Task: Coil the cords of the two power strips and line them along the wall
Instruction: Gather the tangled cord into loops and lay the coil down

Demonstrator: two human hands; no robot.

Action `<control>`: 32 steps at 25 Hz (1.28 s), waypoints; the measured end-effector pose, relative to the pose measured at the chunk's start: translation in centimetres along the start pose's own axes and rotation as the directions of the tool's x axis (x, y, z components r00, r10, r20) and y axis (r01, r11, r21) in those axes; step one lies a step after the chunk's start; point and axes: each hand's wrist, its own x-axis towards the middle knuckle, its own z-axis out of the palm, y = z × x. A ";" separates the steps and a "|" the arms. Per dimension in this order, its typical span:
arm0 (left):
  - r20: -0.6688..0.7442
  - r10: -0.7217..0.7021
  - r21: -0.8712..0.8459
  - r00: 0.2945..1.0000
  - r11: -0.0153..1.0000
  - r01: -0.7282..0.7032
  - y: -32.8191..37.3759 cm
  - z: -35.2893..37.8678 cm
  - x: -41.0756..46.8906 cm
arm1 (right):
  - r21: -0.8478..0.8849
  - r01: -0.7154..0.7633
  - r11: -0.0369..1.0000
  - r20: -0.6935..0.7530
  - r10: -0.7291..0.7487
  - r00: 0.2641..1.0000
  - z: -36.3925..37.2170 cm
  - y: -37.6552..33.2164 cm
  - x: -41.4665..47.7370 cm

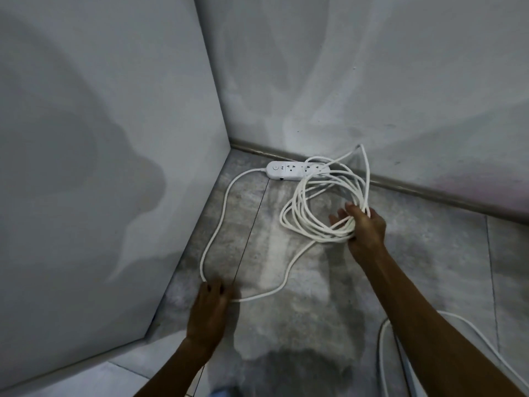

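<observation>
A white power strip (289, 170) lies on the floor against the far wall, near the corner. Its white cord (214, 233) runs out of the strip's left end, curves down along the left wall and passes under my left hand (210, 306), which is closed on it at floor level. From there the cord rises to the right into a coil (320, 207) of several loops. My right hand (362, 226) grips that coil at its right side, just above the floor; the coil's top overlaps the strip's right end. A second white cord (382, 345) shows at the lower right.
Two grey walls meet in a corner (230, 144) behind the strip, with a dark skirting strip (429, 189) along the far wall. The floor (300, 325) is grey mottled tile. The left wall panel (114, 196) stands close beside my left arm.
</observation>
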 end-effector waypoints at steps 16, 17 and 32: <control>-0.151 -0.073 -0.274 0.986 0.961 0.029 0.1 -2.0 2.6 | -0.776 0.443 0.450 0.605 0.332 0.724 3.0 -0.7 1.5; -0.149 -0.093 -0.376 0.984 0.926 0.030 0.5 -2.2 3.1 | -0.773 0.543 0.328 0.631 0.311 0.711 4.7 -0.6 1.8; -0.049 -0.195 -0.419 0.979 0.894 0.157 4.2 -1.6 8.2 | -0.344 0.569 -0.747 0.805 0.077 0.588 16.1 8.7 2.8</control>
